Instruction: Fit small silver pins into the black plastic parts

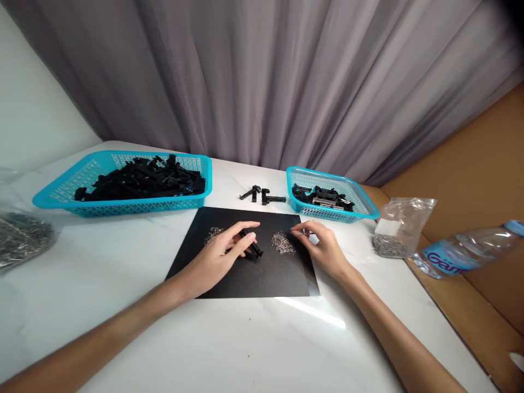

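My left hand (229,244) is closed round a black plastic part (256,249), whose end sticks out past the fingers above the black mat (262,278). Beside that hand, partly covered by it, lies a pile of small metal pieces (213,234). A second pile of small shiny metal pieces (283,243) sits on the mat between my hands. Over the mat's right edge, my right hand (321,243) pinches a thin metal piece (306,233), too small to make out exactly.
A blue basket (139,206) heaped with black parts stands back left, a smaller blue basket (331,214) back right. Between them lie several black parts (262,195). Bags of metal pieces (391,243) (24,237) flank the work area; a water bottle (458,254) lies at right.
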A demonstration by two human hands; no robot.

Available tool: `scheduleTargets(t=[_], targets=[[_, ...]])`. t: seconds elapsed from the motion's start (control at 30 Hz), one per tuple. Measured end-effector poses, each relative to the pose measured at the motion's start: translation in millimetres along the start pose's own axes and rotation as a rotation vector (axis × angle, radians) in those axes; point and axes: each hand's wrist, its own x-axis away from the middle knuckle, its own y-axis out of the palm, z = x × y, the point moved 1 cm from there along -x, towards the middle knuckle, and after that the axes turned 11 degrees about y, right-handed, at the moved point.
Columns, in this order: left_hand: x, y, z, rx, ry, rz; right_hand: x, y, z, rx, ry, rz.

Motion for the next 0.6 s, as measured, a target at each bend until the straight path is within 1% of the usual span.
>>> scheduleTargets(t=[0.13,0.3,0.43,0.53,0.6], targets=[[0,1.7,-2,0.043,0.009,-0.014,1,-2,-4,-0.048,0.032,-0.023],[1,2.6,-4,0.132,-0.006,-0.037,1,-4,-6,0.003,0.013,-0.086],[1,0.9,-2,0.171,-0.046,-0.017,4,-9,-10,-0.037,0.032,-0.102],[-1,0.0,0,0.218,-0.045,0.007,10,-9,-21,-0.097,0.012,-0.169],[-3,-0.5,0,0.223,-0.03,0.021,13,-5,-30,-0.089,-0.034,-0.232]])
